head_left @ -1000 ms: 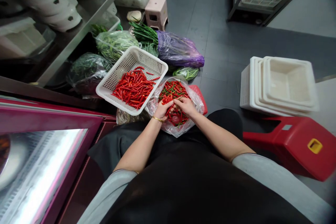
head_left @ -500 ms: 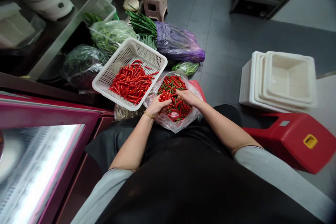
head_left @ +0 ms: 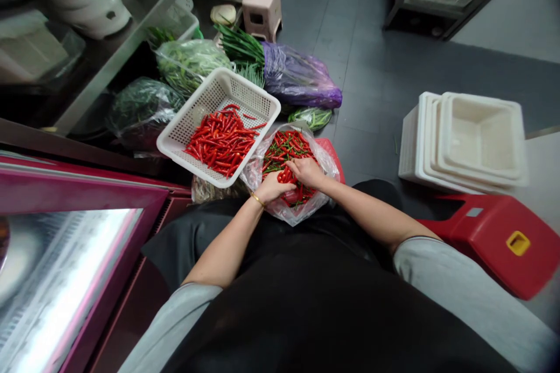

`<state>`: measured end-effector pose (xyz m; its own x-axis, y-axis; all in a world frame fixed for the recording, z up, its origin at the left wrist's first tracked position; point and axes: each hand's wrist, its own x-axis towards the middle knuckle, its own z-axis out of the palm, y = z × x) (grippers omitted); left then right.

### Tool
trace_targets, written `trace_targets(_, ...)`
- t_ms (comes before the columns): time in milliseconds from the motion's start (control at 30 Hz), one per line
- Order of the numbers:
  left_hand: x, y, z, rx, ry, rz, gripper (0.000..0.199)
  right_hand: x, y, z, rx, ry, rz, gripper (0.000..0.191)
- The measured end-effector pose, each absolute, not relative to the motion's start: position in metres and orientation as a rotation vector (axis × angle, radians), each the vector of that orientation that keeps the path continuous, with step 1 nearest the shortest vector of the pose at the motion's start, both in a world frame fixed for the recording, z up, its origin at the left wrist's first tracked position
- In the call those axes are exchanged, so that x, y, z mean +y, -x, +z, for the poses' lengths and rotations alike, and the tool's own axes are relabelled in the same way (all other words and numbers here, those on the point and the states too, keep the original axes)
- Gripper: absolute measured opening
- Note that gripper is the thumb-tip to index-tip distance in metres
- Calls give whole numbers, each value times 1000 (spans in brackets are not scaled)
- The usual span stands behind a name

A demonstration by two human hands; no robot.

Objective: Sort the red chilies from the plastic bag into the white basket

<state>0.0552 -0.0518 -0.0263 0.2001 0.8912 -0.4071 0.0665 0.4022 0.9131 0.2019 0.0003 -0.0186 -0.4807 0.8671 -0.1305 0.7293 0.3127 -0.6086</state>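
An opened clear plastic bag (head_left: 294, 217) of red chilies with green stems (head_left: 286, 147) lies before my lap. Above its near part, my left hand (head_left: 270, 187) is closed round several red chilies. My right hand (head_left: 308, 173) meets it from the right, thumb and fingertips pinched at a chili by the left hand's fingers. The pinched piece is mostly hidden. Against the bag's left side stands a tilted white perforated basket (head_left: 252, 95), holding a heap of red chilies (head_left: 222, 143) that look stemless.
Bagged greens (head_left: 192, 61) and a purple bag (head_left: 301, 78) of long green stalks lie beyond the basket. A pink stool (head_left: 262, 6) stands farther back. On the right are stacked white tubs (head_left: 481, 134) and a red plastic stool (head_left: 494, 233). A glass-topped purple cabinet (head_left: 149, 201) borders the left.
My right hand has moved left and slightly down, close to my left hand, which has shifted a little right. The view has tilted slightly.
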Motion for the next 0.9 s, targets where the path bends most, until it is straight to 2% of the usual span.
trace_targets(100, -51, -51, -17, 1135, -1210, 920, 34, 0, -199, -12, -1911, 1323, 1403, 60)
trace_targets(200, -50, -45, -15, 1095, -1287, 933, 36, -2, -206, -14, -1955, 1267, 1519, 65)
trace_targets(267, -49, -39, -20, 1095, -1192, 928, 35, -6, -216, -21, -2210, 1278, 1402, 56)
trace_targets(367, -45, -27, -28, 1149, -943, 1006, 33, -14, -227, -38, -2672, 1271, 1007, 27)
trace_targets(400, -44, -24, -30, 1175, -871, 1044, 36, -15, -228, -43, -2815, 1258, 832, 23)
trace_targets(500, -42, -20, -32, 1228, -748, 1093, 38, -10, -225, -51, -3106, 1166, 426, 29)
trace_targets(600, -42, -23, -35, 1209, -692, 1086, 32, 5, -222, -43, -3027, 1185, 468, 25)
trace_targets(767, -44, -44, -43, 1134, -686, 1075, 43, 8, -218, -16, -2452, 1302, 870, 18)
trace_targets(900, -50, -60, -43, 1095, -605, 936, 37, -14, -212, -16, -2628, 1193, 591, 23)
